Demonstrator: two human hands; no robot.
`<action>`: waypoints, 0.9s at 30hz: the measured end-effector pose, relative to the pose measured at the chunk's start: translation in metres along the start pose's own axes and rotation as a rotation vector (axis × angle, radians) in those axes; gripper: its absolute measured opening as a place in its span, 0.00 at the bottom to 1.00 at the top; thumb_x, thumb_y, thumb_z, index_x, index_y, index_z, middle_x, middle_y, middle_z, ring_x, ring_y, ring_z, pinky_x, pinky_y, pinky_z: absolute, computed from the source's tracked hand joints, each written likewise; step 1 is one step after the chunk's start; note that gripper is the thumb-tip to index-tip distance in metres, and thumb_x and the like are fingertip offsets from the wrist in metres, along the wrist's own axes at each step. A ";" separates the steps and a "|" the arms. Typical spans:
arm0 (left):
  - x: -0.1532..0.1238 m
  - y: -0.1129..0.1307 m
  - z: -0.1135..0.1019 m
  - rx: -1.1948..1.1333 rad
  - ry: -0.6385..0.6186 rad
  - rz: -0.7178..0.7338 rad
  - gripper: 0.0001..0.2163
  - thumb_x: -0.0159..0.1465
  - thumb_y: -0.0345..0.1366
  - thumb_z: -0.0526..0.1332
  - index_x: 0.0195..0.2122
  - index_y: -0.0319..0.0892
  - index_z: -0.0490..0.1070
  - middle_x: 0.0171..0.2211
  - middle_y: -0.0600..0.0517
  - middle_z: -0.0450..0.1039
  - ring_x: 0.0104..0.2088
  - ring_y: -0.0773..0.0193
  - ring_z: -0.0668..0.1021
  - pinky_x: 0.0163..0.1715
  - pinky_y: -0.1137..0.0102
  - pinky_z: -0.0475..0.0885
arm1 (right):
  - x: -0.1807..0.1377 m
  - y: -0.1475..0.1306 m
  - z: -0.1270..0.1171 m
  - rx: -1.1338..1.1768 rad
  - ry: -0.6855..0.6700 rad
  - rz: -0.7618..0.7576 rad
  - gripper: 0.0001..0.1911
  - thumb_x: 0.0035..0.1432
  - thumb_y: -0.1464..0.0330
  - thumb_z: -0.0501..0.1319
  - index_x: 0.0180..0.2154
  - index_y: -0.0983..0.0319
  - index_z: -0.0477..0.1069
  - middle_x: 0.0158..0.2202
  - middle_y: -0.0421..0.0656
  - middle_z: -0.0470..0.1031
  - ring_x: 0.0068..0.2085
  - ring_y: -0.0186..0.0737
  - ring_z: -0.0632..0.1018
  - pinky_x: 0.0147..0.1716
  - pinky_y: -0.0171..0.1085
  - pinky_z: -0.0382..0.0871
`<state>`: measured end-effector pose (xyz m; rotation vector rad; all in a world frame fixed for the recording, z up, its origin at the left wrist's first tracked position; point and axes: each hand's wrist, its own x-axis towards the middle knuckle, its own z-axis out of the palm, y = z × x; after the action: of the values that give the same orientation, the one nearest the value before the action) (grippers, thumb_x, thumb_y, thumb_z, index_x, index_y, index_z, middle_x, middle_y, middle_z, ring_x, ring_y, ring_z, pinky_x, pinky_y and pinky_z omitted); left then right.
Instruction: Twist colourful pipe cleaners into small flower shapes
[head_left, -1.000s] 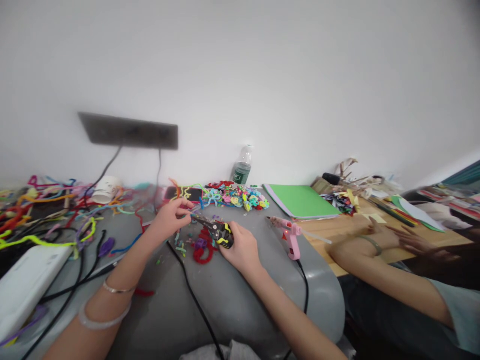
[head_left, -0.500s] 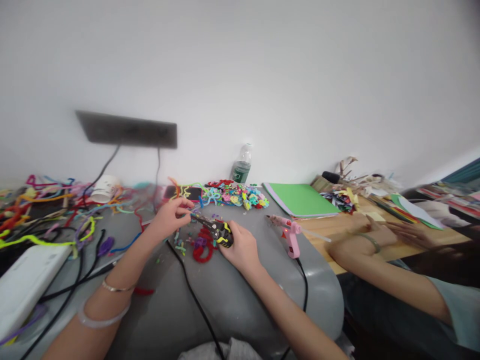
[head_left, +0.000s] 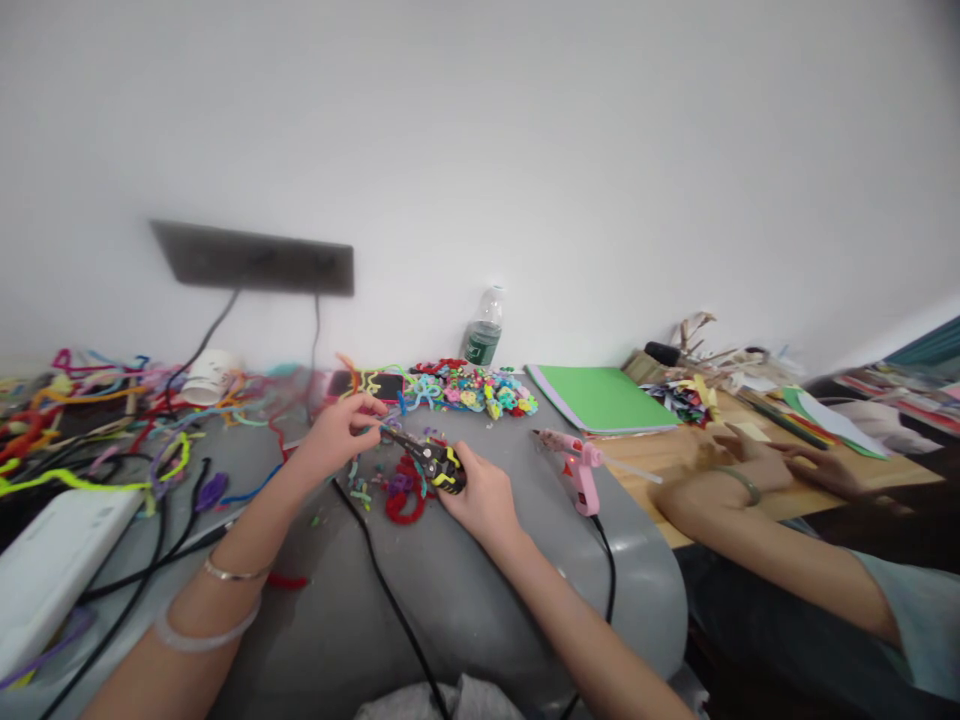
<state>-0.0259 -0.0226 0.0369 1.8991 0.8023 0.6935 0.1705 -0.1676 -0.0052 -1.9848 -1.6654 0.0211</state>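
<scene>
My right hand (head_left: pixel 484 498) is wrapped round wire-stripper pliers (head_left: pixel 426 455) with black and yellow handles, their jaws pointing left. At the jaw tips, my left hand (head_left: pixel 346 436) pinches thumb and fingers together. A tiny bluish bit shows at its fingertips, too small to name. Under the pliers a curled red pipe cleaner (head_left: pixel 405 508) lies on the grey table (head_left: pixel 480 610), with short cut scraps (head_left: pixel 360 492) beside it. Beyond my hands sits a heap of colourful pipe-cleaner pieces (head_left: pixel 487 390), next to a dark phone-like slab (head_left: pixel 386 386).
A pink glue gun (head_left: pixel 581 470) with a black cord stands right of my right hand. Tangled pipe cleaners (head_left: pixel 105 395), a paper cup (head_left: pixel 208 377) and a white box (head_left: pixel 64 560) fill the left. A bottle (head_left: pixel 484 330) and green sheets (head_left: pixel 607 397) stand behind; another person's arm (head_left: pixel 780 540) is at right.
The pliers and my right hand have shifted very slightly upward. My left hand stays in place. The other person's hands at the right have moved a little.
</scene>
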 end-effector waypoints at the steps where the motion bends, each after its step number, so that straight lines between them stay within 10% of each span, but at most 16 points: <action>1: 0.000 0.000 0.000 -0.007 -0.004 -0.005 0.12 0.54 0.35 0.60 0.39 0.41 0.67 0.24 0.58 0.73 0.18 0.71 0.67 0.19 0.76 0.60 | 0.000 0.000 0.000 0.004 -0.006 0.004 0.17 0.51 0.65 0.63 0.45 0.57 0.70 0.38 0.42 0.81 0.37 0.43 0.80 0.29 0.33 0.60; 27: -0.001 0.008 0.001 -0.063 0.030 -0.070 0.12 0.51 0.37 0.61 0.37 0.42 0.66 0.17 0.62 0.66 0.14 0.73 0.63 0.15 0.78 0.59 | 0.000 0.000 -0.002 0.017 0.038 -0.024 0.18 0.52 0.65 0.63 0.46 0.58 0.70 0.41 0.44 0.80 0.41 0.45 0.79 0.37 0.35 0.66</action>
<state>-0.0236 -0.0265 0.0439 1.7994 0.8515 0.6978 0.1711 -0.1685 -0.0038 -1.9408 -1.6593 -0.0118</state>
